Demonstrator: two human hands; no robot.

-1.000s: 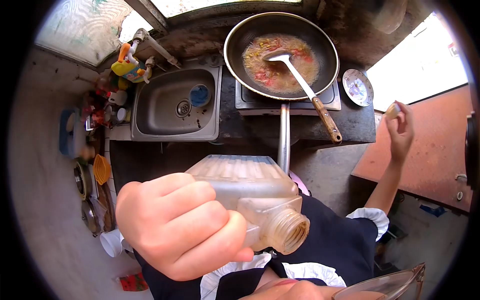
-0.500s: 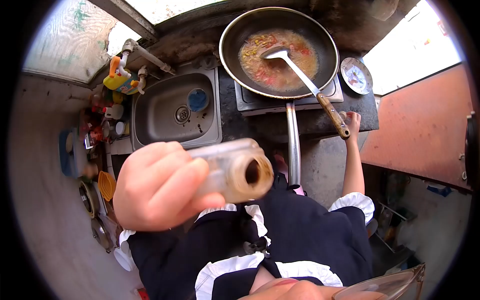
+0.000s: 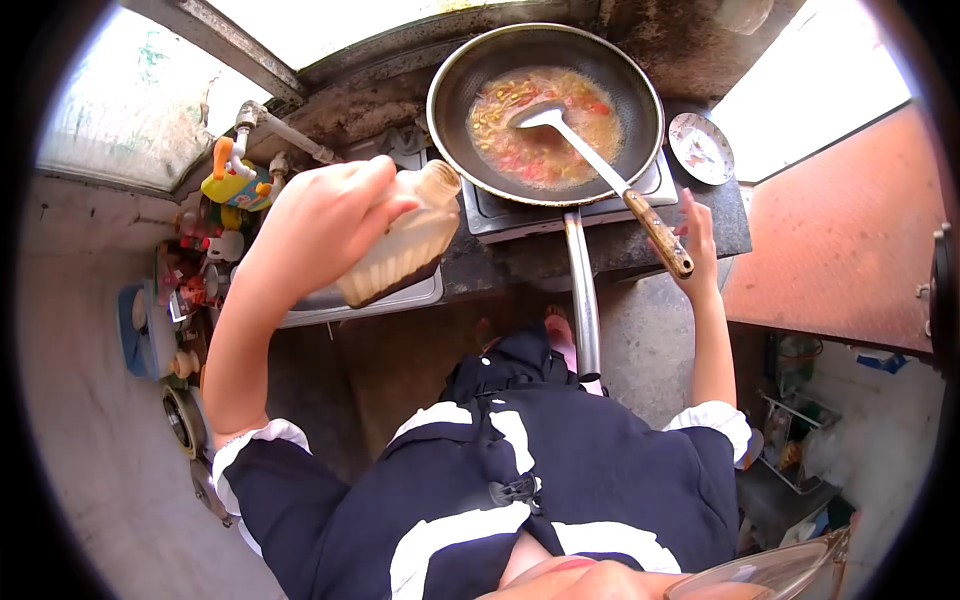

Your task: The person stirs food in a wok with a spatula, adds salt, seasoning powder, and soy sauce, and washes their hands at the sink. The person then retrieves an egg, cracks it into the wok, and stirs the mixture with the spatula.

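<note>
My left hand [image 3: 335, 225] grips a clear bottle [image 3: 405, 240] by its side. The bottle is uncapped and tilted, its mouth close to the left rim of the wok, with dark liquid low inside. The wok [image 3: 450, 135] sits on the stove [image 3: 490, 222] and holds a reddish-yellow soupy mix [image 3: 545, 160]. A spatula [image 3: 600, 165] rests in it, its wooden handle over the right rim. Behind that handle is my right hand [image 3: 700, 250], fingers bent around something small, partly hidden, that I cannot make out.
A patterned plate [image 3: 701, 149] lies right of the wok. The steel sink [image 3: 405, 297] is partly covered by my left hand and bottle. A yellow bottle [image 3: 235, 188] stands by the pipes. An orange-brown panel [image 3: 830, 240] is at the right; the wok handle [image 3: 583, 300] points toward me.
My left hand has carried the bottle up and away from me, toward the wok, and turned it more upright. My right hand has shifted slightly, with its fingers more raised.
</note>
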